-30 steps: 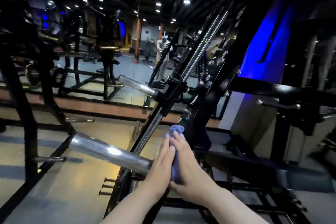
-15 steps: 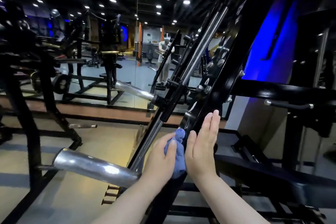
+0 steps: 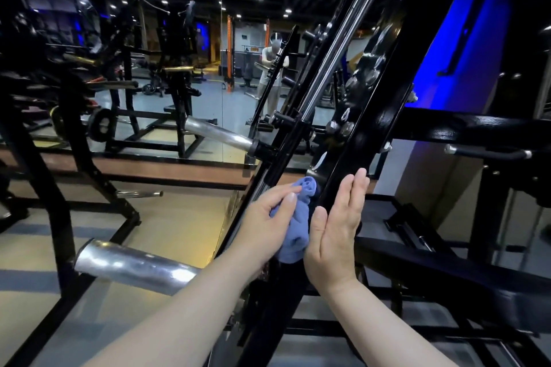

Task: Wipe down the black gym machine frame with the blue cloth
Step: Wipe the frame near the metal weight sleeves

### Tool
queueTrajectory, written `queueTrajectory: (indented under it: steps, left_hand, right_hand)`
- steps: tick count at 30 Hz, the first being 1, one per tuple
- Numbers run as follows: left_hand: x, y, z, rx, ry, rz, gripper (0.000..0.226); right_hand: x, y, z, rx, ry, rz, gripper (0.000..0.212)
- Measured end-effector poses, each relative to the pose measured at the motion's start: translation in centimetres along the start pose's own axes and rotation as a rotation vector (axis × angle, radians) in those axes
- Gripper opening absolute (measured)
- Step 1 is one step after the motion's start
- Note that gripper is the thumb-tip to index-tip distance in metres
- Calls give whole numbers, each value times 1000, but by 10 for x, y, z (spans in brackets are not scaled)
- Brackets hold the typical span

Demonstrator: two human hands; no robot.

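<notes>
The black frame (image 3: 372,116) is recorded as a slanted beam running from 7 o'clock up to 1 o'clock across the view. The blue cloth (image 3: 293,226) is bunched against the beam's left face, just below the view's centre at 6 o'clock. The left hand (image 3: 265,217) is clamped on the cloth: its fingers are curled round the bundle and the thumb is laid over the upper fold. The right hand (image 3: 337,229) is found at 3 o'clock of the cloth, flat, with fingers straight and held together, pointing to 1 o'clock along the beam. Nothing is held in it. Its thumb side lies just beside the cloth; whether the palm is pressed on the beam cannot be told.

Bolt heads (image 3: 346,125) are noted on the beam at 12 o'clock of the right hand. Chrome guide rods (image 3: 337,48) run parallel to the beam on its 10 o'clock side. A chrome sleeve (image 3: 134,265) projects at 8 o'clock of the left hand, and a second chrome sleeve (image 3: 217,134) at 11 o'clock of it. A standing person (image 3: 272,74) is seen in the background at 12 o'clock, and a blue-lit wall (image 3: 441,48) at 2 o'clock.
</notes>
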State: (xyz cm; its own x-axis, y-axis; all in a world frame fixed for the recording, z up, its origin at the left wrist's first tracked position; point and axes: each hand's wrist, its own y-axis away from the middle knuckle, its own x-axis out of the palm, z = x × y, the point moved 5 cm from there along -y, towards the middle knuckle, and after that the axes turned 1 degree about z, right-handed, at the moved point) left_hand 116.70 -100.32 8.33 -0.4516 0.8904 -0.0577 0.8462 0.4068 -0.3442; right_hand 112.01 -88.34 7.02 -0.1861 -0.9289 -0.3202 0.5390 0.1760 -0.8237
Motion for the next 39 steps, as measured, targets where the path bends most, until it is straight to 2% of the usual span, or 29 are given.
queueTrajectory:
  steps: [3,9,13,18,25,31,39]
  left_hand:
    - [-3,18,14,-18,-25,87,27]
    - [-6,19,17,124,-83,-25,30]
    - [-2,-4,1,179,-56,53,32]
    - [-18,27,39,151,-102,74,38]
    - [-11,-15,11,245,-44,164,22]
    - [-19,18,48,5,147,238,25]
    - [-9,-30,29,130,64,155,11]
  right_hand:
    - [2,-1,2,10,-1,-20,63]
    - [6,0,8,77,1,-89,60]
    - [7,2,7,107,-1,-126,58]
    - [11,9,10,180,21,-193,57]
    - [13,16,12,194,60,-275,54]
    - [18,23,15,212,134,-290,53]
    - [18,22,18,223,124,-292,55]
